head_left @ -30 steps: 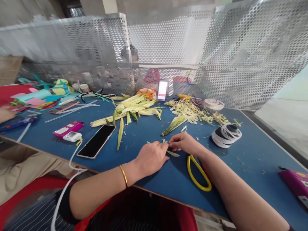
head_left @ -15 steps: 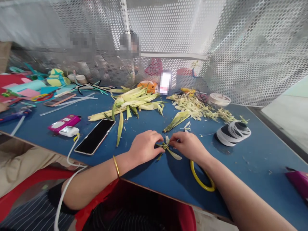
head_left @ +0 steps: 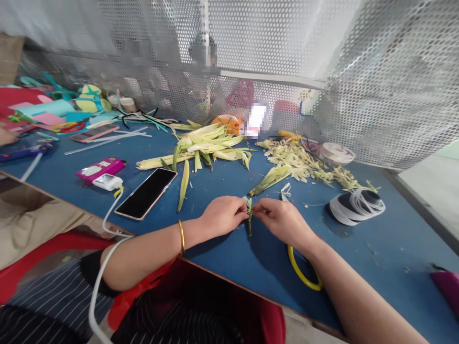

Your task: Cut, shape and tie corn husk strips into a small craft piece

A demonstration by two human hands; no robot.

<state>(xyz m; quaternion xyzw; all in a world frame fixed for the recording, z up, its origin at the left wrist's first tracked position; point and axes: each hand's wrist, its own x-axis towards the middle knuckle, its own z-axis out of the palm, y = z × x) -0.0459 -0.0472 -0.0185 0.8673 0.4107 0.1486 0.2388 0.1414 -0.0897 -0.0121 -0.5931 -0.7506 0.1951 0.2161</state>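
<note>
My left hand [head_left: 223,216] and my right hand [head_left: 281,220] meet over the blue table [head_left: 229,258], both pinching a small green leaf strip [head_left: 249,216] that stands upright between the fingertips. A gold bangle [head_left: 181,236] sits on my left wrist. Yellow-handled scissors [head_left: 300,273] lie under my right forearm. A heap of pale green husk leaves [head_left: 204,149] lies behind my hands, with a single loose leaf [head_left: 183,184] and a folded leaf [head_left: 270,177] nearer.
A black phone [head_left: 147,192] and a pink device with a white charger [head_left: 100,172] lie at the left. Shredded leaf scraps [head_left: 304,165], a white tape roll [head_left: 336,153] and a coil of white band [head_left: 355,205] sit at the right. A perforated metal screen [head_left: 322,71] backs the table.
The leaf strip lay flat and spread out between my hands; now it is gathered into an upright bundle. My view has shifted left and down slightly.
</note>
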